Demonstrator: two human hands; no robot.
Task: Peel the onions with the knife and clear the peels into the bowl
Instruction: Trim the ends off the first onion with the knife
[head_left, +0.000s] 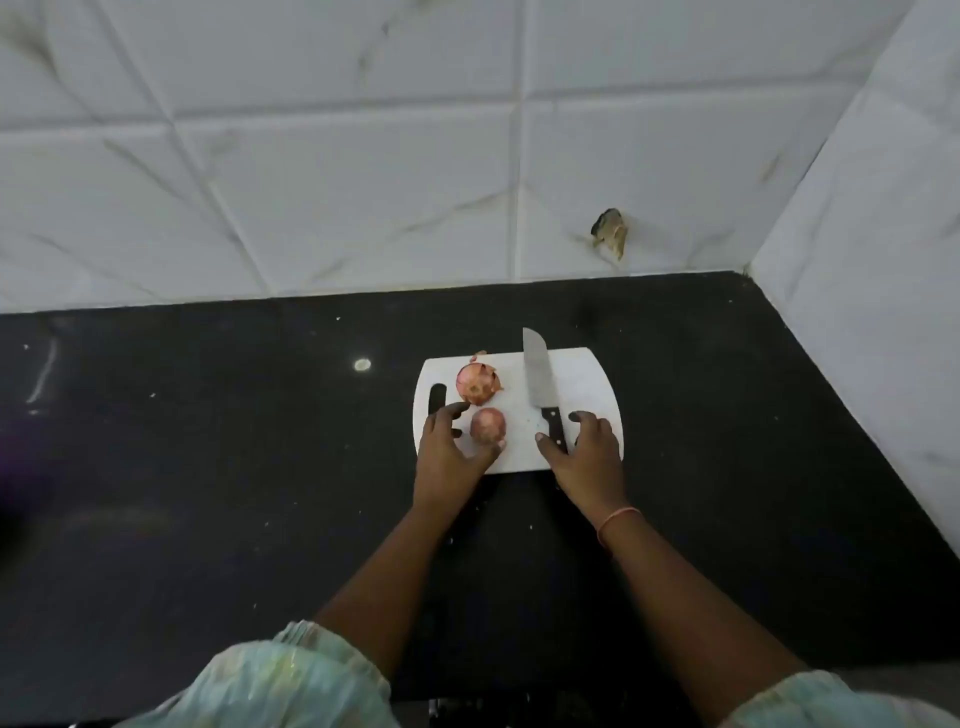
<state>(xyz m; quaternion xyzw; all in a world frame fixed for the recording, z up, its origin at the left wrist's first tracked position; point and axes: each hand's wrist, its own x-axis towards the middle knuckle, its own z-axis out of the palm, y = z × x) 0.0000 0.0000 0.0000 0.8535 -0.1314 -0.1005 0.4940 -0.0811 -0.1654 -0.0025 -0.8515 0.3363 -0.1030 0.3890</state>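
Tabletop (208, 467): dark stone that carries everything; tiled walls meet its far edge and right edge, so the far right corner is closed in. Wide open room lies toward the left edge and the near edge.
Cutting board (582, 384): white, in the right half of the tabletop, handle slot at its left end; bare tabletop on all its sides.
Bowl: not in view, so where the peels go cannot be told yet.
Knife (540, 384): lies on the board's middle, tip over the far edge, black handle toward the person.
Right hand (587, 452): spread over the knife handle, thumb at its left side, fingers at its right, not closed round it. Judgement: close fully on the handle before lifting, blade pointing away.
Left hand (447, 447): spread, fingers relaxed, reaching round the near onion.
Near onion (488, 425): skin on, beside the left thumb; steady it first.
Far onion (475, 383): just beyond, loose skin flaring.
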